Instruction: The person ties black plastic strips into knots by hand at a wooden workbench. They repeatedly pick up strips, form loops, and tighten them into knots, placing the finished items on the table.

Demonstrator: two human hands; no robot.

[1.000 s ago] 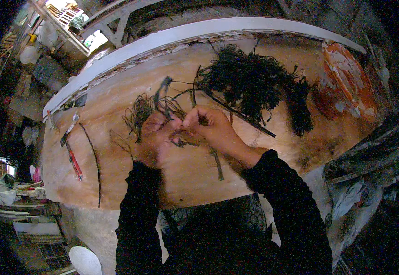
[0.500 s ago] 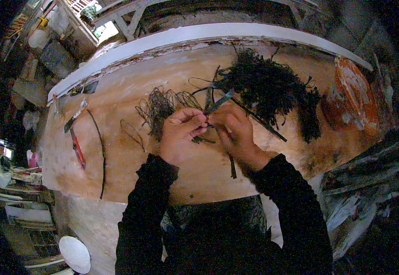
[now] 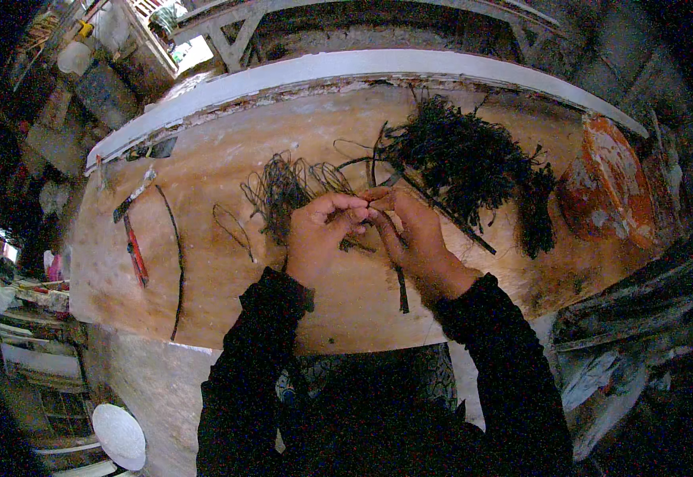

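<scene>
While both hands meet over the bench: pinched on one dark strip.
Left hand (image 3: 318, 238): risen, fingertips clamped on the strip (image 3: 400, 280).
Right hand (image 3: 410, 230): closer now, pinching the same strip.
Dark pile (image 3: 465, 163): behind, untouched.

strip's pinched part (image 3: 372, 208) hidden by fingertips (image 3: 354, 205)

A red-handled tool (image 3: 135, 256) and a rusty round disc (image 3: 610, 191) lie on the bench.
</scene>
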